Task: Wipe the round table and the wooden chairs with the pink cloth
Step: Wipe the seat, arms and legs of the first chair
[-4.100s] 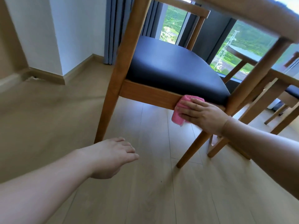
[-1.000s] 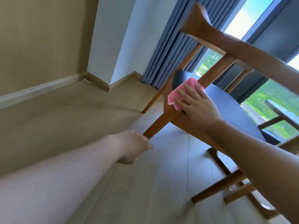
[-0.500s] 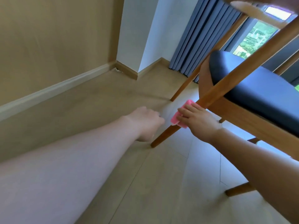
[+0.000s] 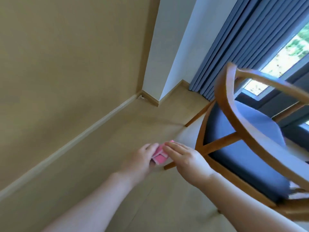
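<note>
Holding the pink cloth (image 4: 158, 155) between both hands, you have it low over the pale wood floor (image 4: 103, 148), just left of the wooden chair (image 4: 222, 104). Your left hand (image 4: 142, 160) curls its fingers round the cloth's near and left side, gripping the folded wad from below; your right hand (image 4: 185, 159) lays its fingers over the cloth's top and right edge, the fingers only slightly bent — the thumb is hidden, so whether that hand pinches or merely rests on the fabric you cannot tell from this view. The cloth sits folded, a lighter hem showing across its middle. Beside your right wrist the chair's front leg (image 4: 169, 166) meets the floor, its tip just under the right hand. The chair's dark blue seat (image 4: 242, 153) lies to the right beneath its curved backrest rail (image 4: 260, 136). Beyond stand a tan wall (image 4: 66, 56), a white corner column (image 4: 168, 47) and grey-blue curtains (image 4: 242, 39) — a bright window (image 4: 287, 52) at the far right.
</note>
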The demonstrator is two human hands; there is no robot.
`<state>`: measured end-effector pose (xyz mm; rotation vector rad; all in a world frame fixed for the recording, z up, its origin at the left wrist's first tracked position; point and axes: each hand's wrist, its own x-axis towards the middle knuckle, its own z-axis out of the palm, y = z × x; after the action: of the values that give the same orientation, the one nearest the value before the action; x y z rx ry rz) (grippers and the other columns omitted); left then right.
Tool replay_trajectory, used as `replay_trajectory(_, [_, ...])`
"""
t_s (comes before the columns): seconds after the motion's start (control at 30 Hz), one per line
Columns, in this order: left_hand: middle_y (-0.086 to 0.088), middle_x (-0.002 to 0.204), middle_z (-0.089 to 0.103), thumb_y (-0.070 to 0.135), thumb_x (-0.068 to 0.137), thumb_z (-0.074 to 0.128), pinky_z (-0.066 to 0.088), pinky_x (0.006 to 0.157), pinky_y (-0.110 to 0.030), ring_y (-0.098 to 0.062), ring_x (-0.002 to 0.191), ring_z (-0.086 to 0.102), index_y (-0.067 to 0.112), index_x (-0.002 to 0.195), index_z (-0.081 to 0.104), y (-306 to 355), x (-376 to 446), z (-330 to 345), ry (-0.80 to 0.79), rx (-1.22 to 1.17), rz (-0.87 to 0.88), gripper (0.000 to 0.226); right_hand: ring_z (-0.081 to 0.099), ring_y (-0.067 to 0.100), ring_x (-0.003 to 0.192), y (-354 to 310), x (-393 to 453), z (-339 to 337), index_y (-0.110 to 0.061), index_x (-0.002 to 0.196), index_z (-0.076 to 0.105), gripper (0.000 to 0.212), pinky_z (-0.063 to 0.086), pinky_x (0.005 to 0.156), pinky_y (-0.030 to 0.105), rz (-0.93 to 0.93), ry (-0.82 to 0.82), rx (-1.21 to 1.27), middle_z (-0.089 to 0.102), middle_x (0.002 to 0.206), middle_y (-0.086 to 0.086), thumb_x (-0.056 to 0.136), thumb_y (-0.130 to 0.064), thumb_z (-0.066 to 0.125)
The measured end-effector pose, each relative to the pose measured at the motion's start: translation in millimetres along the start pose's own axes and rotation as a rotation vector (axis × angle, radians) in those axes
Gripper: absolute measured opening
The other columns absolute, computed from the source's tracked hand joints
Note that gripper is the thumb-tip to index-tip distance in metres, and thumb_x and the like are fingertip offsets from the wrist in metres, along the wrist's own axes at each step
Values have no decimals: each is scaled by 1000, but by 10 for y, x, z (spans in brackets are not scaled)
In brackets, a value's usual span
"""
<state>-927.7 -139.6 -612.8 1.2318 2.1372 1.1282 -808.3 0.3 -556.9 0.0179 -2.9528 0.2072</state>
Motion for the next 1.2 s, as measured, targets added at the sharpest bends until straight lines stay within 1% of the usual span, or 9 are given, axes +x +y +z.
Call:
replay_trajectory(0.07, [-7,106,63,17,78,60,53,82,-41,-29,93,64,12,115,63,477,-98,-548,33,-3,26,38,67,32,100,-241,163,-634,0,111,67,43,58,78,42,44,-2,66,68,113,14,70,15,66])
replay_trajectory(0.17, [10,93,56,18,76,57,52,73,-38,-18,83,60,32,103,52,1259,-189,-1382,8,38,58,31,68,26,97,-583,390,-1594,-3,110,67,39,58,76,37,110,-12,184,68,113,9,73,9,70])
replay_trajectory(0.4, [2,101,59,9,78,57,42,72,-30,-19,85,56,15,98,59,2359,-53,-2867,-128,167,149,21,65,14,99,-1040,879,-3039,-15,118,59,35,56,80,27,134,-39,217,66,115,-2,88,-33,62])
replay_trajectory(0.53, [7,93,55,7,79,57,42,69,-29,-17,80,53,18,91,53,2452,161,-3189,-150,204,142,17,54,6,113,-905,1053,-3292,-26,133,48,47,49,91,19,240,-73,297,53,132,-12,94,-53,42])
replay_trajectory(0.7, [9,92,54,9,77,57,46,75,-34,-12,81,53,19,90,53,2457,487,-3179,-221,174,150,17,55,8,112,-537,1197,-3308,-30,135,43,40,49,90,24,258,-146,344,42,138,-15,96,-33,50])
replay_trajectory(0.8, [11,92,54,10,78,58,47,76,-36,-10,82,54,22,91,53,2458,778,-3098,-248,159,147,18,57,8,107,-268,1342,-3272,-23,128,53,32,49,89,23,210,-117,357,51,130,-10,97,-30,54])
replay_trajectory(0.93, [18,104,55,21,76,55,47,85,-30,-2,95,54,31,105,51,2463,1132,-3099,-280,134,84,31,59,11,89,158,1622,-3337,-14,111,66,23,50,79,30,203,-77,323,64,100,-2,99,-24,48])
replay_trajectory(1.07, [32,119,46,35,74,52,41,98,-22,4,113,48,56,119,33,2431,1580,-3207,-385,184,82,54,57,11,91,528,1980,-3445,-16,112,66,25,49,80,28,177,-55,304,64,99,-2,99,-23,46])
replay_trajectory(1.2, [34,112,50,57,72,64,48,89,-25,4,104,54,60,114,39,2492,1982,-3168,-290,175,75,49,57,14,96,771,2255,-3494,-15,117,64,26,47,82,29,181,-46,315,64,103,0,98,-21,46])
